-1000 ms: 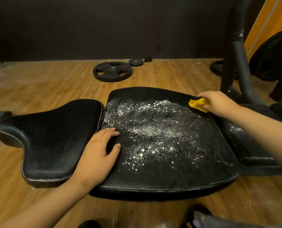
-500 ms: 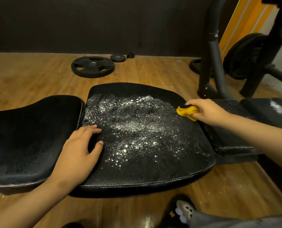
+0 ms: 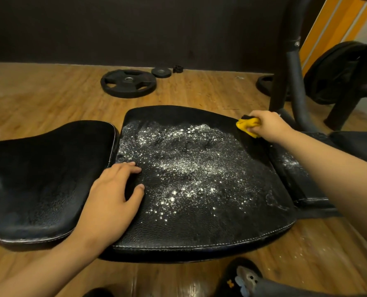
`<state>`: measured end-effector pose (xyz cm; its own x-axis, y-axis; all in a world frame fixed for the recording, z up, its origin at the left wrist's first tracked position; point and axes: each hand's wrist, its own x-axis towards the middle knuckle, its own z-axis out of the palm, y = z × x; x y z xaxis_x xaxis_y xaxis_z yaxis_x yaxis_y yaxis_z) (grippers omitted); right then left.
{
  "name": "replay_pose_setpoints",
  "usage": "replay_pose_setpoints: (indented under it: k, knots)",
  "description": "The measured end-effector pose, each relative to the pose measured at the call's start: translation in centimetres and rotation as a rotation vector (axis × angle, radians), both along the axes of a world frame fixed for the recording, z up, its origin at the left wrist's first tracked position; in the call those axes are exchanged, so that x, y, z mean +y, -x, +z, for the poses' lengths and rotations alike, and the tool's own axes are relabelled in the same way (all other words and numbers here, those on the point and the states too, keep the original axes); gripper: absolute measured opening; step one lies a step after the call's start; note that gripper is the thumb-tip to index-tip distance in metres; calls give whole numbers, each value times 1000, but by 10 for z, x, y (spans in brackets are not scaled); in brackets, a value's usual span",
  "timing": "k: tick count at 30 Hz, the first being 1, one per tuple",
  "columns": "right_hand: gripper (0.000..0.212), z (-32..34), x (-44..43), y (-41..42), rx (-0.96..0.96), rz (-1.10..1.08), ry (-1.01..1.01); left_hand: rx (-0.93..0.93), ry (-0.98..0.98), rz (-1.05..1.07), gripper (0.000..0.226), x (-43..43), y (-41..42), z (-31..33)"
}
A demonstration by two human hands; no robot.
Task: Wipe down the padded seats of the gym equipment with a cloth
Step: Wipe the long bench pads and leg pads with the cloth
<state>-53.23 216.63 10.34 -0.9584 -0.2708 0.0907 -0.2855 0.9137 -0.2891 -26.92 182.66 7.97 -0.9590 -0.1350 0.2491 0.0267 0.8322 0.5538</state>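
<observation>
A black padded bench pad point(image 3: 199, 228) fills the middle of the view, its top speckled with white foam droplets. A second black seat pad point(image 3: 39, 174) lies to its left. My right hand point(image 3: 268, 125) grips a bunched yellow cloth point(image 3: 247, 124) at the pad's far right corner. My left hand point(image 3: 111, 202) rests flat on the pad's left side, fingers spread, near the gap between the two pads. A narrower pad point(image 3: 294, 168) with white spots lies under my right forearm.
Black weight plates point(image 3: 128, 82) lie on the wooden floor point(image 3: 39, 97) beyond the bench. A black machine frame point(image 3: 289, 67) and loaded plates point(image 3: 332, 71) stand at the right. A slippered foot point(image 3: 240, 277) is at the bottom edge.
My right hand with the yellow cloth has stayed at the pad's far right corner, with little shift. The left hand keeps its place. The camera has swung a little from side to side.
</observation>
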Motion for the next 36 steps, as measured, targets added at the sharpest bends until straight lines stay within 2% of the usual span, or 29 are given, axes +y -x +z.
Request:
replay_pose_setpoints:
  k: [3, 10, 22, 28, 32, 36]
  knots:
    - [21, 0, -1, -2, -3, -15, 56, 0, -1, -2, 30, -1, 2, 0]
    - [16, 8, 17, -55, -79, 27, 38, -15, 8, -2, 30, -1, 2, 0]
    - [36, 13, 55, -179, -221, -16, 87, -42, 17, -6, 34, 1, -4, 3]
    - [36, 11, 46, -156, -144, 21, -18, -38, 24, 0, 32, 1, -2, 3]
    - [27, 7, 26, -123, -47, -28, -14, -33, 22, 0, 32, 1, -2, 3]
    - [19, 11, 15, -107, -43, -53, -61, -36, 26, -2, 33, 1, -2, 3]
